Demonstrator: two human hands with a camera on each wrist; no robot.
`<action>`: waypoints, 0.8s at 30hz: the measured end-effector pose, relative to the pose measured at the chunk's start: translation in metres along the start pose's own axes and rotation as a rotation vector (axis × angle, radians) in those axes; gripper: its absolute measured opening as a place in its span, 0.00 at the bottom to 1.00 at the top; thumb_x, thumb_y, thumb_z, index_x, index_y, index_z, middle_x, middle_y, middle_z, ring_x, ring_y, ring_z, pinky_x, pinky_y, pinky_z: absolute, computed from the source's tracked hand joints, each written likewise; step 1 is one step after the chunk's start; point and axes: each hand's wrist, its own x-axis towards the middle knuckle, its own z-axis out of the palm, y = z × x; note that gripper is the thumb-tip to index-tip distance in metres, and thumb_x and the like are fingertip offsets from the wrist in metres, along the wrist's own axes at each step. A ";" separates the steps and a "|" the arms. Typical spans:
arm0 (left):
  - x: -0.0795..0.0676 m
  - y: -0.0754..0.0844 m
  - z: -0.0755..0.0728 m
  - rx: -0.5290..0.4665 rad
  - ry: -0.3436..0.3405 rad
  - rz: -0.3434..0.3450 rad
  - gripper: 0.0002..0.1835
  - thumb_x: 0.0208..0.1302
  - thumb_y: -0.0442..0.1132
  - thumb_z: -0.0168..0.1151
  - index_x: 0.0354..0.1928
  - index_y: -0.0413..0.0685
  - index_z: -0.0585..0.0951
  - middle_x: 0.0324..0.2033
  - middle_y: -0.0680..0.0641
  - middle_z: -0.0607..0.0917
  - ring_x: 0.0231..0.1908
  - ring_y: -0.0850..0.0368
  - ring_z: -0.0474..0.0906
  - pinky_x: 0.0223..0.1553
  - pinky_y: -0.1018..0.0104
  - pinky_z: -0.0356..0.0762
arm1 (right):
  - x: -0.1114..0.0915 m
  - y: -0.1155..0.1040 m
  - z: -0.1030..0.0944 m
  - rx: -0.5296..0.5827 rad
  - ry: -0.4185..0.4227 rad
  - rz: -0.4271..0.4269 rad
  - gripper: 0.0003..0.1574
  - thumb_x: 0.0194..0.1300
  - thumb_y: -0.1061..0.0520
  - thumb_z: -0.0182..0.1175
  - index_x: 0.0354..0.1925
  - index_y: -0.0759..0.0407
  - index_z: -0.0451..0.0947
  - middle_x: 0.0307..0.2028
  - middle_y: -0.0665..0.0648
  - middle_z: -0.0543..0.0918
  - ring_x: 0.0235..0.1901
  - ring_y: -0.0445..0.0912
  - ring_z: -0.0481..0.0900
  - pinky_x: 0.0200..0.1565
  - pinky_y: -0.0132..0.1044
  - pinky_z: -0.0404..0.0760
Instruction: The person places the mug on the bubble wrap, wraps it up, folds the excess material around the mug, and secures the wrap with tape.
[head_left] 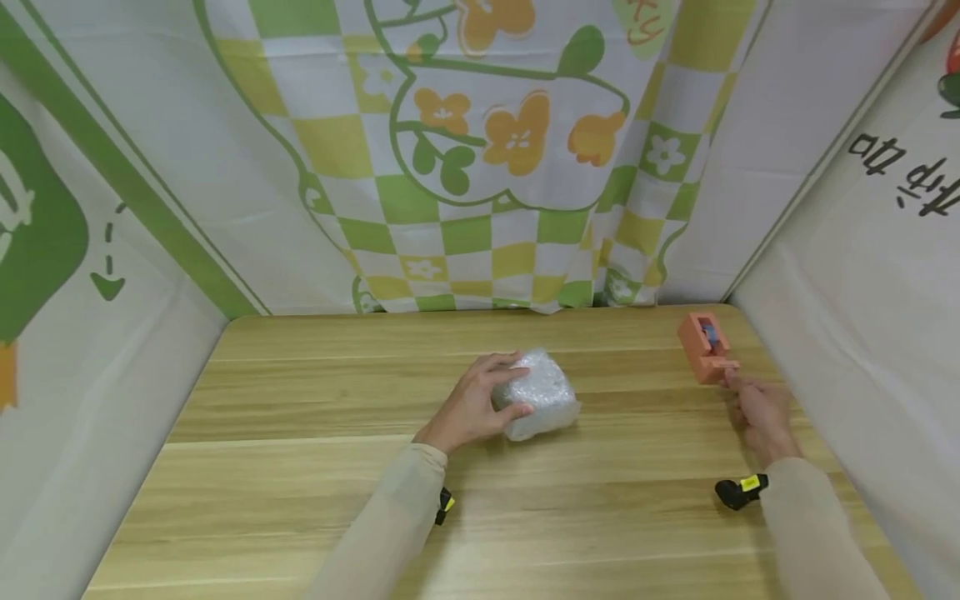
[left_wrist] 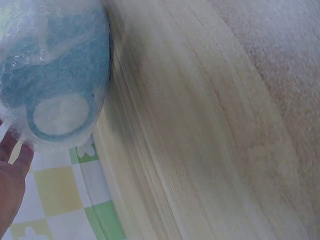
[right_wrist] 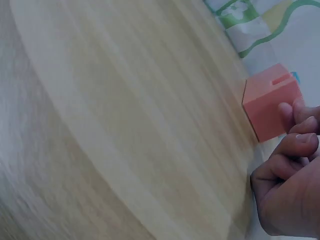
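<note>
On the table stands a mug wrapped in bubble wrap [head_left: 542,392]; through the clear film in the left wrist view, the mug [left_wrist: 57,65] shows light blue with a loop handle. My left hand [head_left: 476,400] grips its left side, thumb at the near side and fingers over the top. At the right back sits a salmon-pink tape dispenser [head_left: 699,348] with a small blue roll inside. My right hand [head_left: 761,412] is at its near, cutter end, thumb and forefinger pinching the tape's end. In the right wrist view the other fingers [right_wrist: 280,170] are curled in.
The wooden table [head_left: 300,500] has a patterned cloth curtain [head_left: 480,242] along its back edge. White printed cloth walls [head_left: 840,275] close in both sides, the right one near the dispenser. Black wrist cameras [head_left: 741,492] sit at both sleeves.
</note>
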 end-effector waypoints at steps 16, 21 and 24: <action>0.001 0.002 0.000 0.014 -0.019 -0.032 0.30 0.61 0.48 0.75 0.63 0.44 0.81 0.69 0.44 0.73 0.69 0.47 0.66 0.69 0.50 0.66 | -0.033 -0.004 0.023 -0.475 -0.236 -0.164 0.39 0.77 0.39 0.54 0.71 0.64 0.68 0.28 0.45 0.84 0.18 0.34 0.67 0.21 0.30 0.71; 0.001 0.002 -0.001 0.004 -0.022 -0.040 0.30 0.61 0.48 0.75 0.63 0.44 0.81 0.69 0.44 0.73 0.69 0.47 0.66 0.69 0.50 0.65 | -0.060 -0.012 0.056 -0.462 -0.381 -0.332 0.36 0.78 0.47 0.55 0.71 0.69 0.65 0.28 0.48 0.84 0.16 0.35 0.65 0.20 0.31 0.70; 0.001 0.003 -0.001 -0.006 -0.025 -0.046 0.30 0.61 0.48 0.75 0.63 0.44 0.81 0.69 0.44 0.73 0.70 0.47 0.66 0.69 0.50 0.65 | -0.073 -0.015 0.077 -0.386 -0.434 -0.391 0.33 0.77 0.50 0.57 0.70 0.70 0.67 0.26 0.50 0.85 0.14 0.35 0.64 0.17 0.30 0.68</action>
